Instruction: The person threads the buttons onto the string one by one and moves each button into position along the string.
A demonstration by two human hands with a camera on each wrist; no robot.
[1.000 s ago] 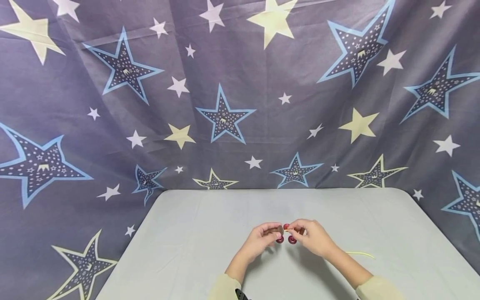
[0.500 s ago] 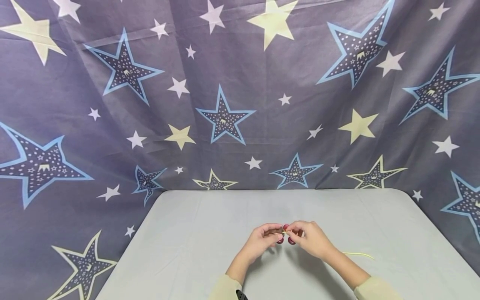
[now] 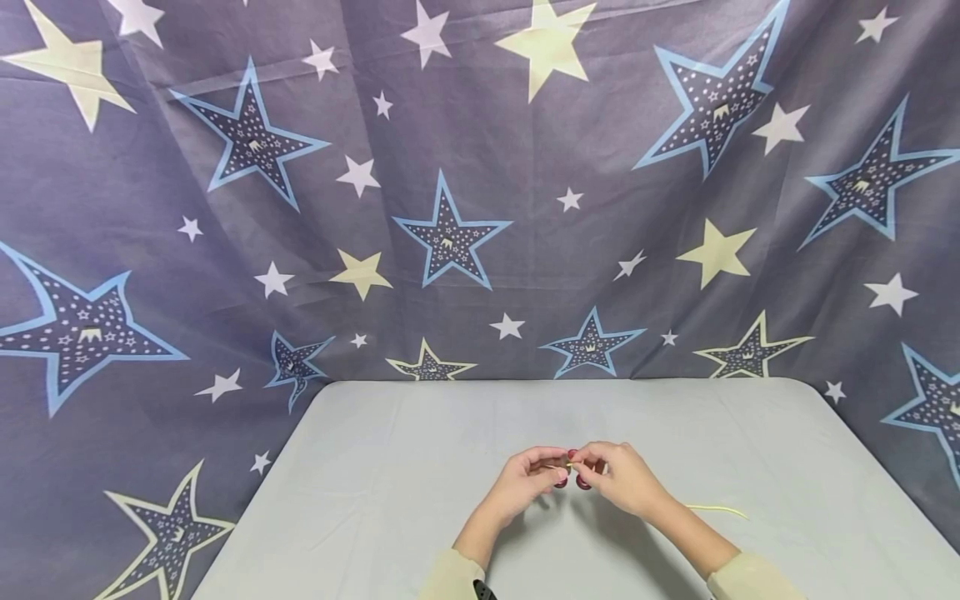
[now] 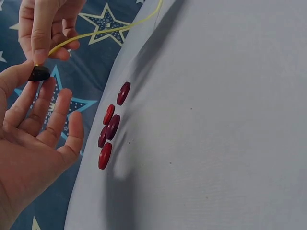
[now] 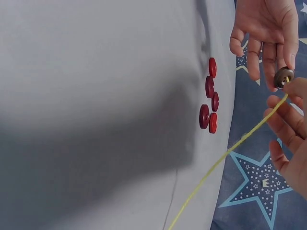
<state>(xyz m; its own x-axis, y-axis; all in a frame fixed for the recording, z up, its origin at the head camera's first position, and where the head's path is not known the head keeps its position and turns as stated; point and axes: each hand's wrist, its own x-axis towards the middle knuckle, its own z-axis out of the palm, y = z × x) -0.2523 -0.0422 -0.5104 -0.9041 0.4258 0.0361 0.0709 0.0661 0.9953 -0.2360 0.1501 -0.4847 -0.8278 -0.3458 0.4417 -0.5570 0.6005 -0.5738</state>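
Between thumb and fingertips my left hand (image 3: 521,482) pinches a dark brown button (image 5: 283,76), its other fingers spread in the left wrist view. My right hand (image 3: 624,479) pinches a yellow string (image 5: 223,155) close to its end, right at the face of the button. In the right wrist view a bit of yellow shows at the button's holes, partly covered by the right fingertips. From the right hand the string trails off, its far part (image 3: 718,508) showing beyond the right forearm. Several red and dark red buttons (image 4: 113,127) lie on the table just beyond the hands.
The pale grey table (image 3: 420,433) runs back to a dark curtain (image 3: 480,125) printed with stars. Both forearms wear light sleeves, and a black band (image 3: 483,590) shows at the left wrist. Shadows of the arms fall across the table.
My right hand has come slightly closer to the left. The brown button's face shows less in the head view than a second ago, and the fingers cover more of the red buttons.
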